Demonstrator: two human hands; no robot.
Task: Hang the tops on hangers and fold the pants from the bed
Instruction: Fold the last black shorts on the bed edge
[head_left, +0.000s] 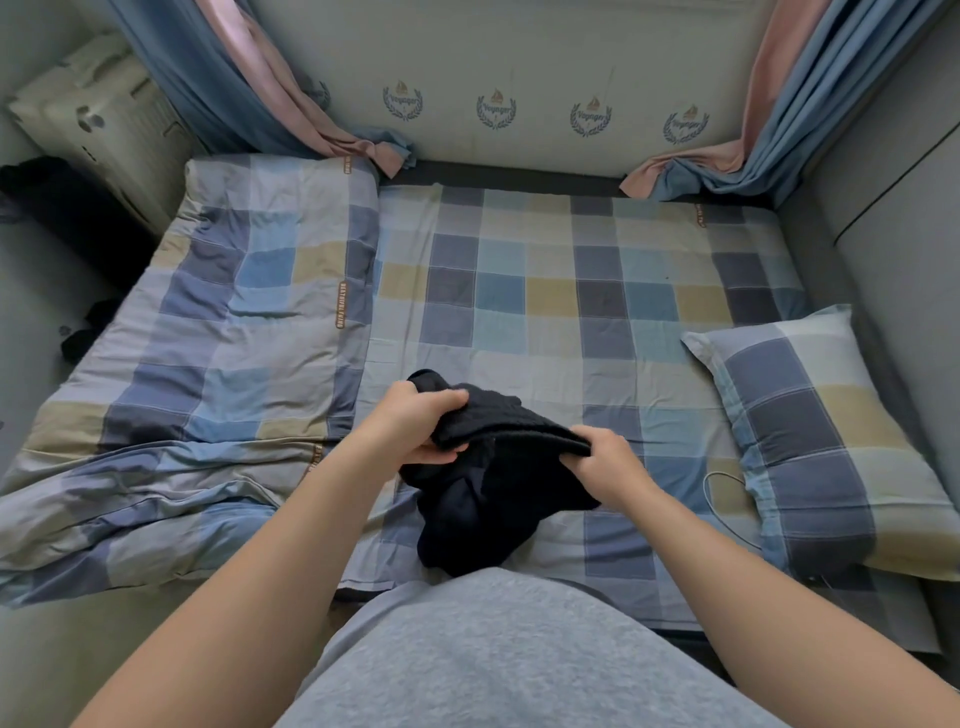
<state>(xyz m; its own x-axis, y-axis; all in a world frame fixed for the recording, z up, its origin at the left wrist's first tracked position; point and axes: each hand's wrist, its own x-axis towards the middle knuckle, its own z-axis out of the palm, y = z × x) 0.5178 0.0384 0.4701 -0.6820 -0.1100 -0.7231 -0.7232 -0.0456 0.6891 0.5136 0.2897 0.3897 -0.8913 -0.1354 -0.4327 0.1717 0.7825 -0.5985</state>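
Above the near edge of the checked blue bed sheet (545, 291), left hand (415, 428) and right hand (605, 462) both grip a bunched black fabric garment (483, 499), fingers curled round its upper fold

The garment (483, 499) is plain black all over. The bed sheet (545, 291) is checked in squares of slate blue, light blue, pale grey, white and sandy yellow. The duvet (234, 322) bears the same check in larger squares, with narrow brown label strips lettered in white. The pillow (821, 431) repeats the large check. The left curtain (208, 78) and the right curtain (810, 93) are each blue on one face and pink on the other. The wall panel (519, 62) behind is off-white, with 4 clear blue laurel crests in a row. The person's top (519, 665) is mottled light grey. The box (93, 114) is cream with dark spots.
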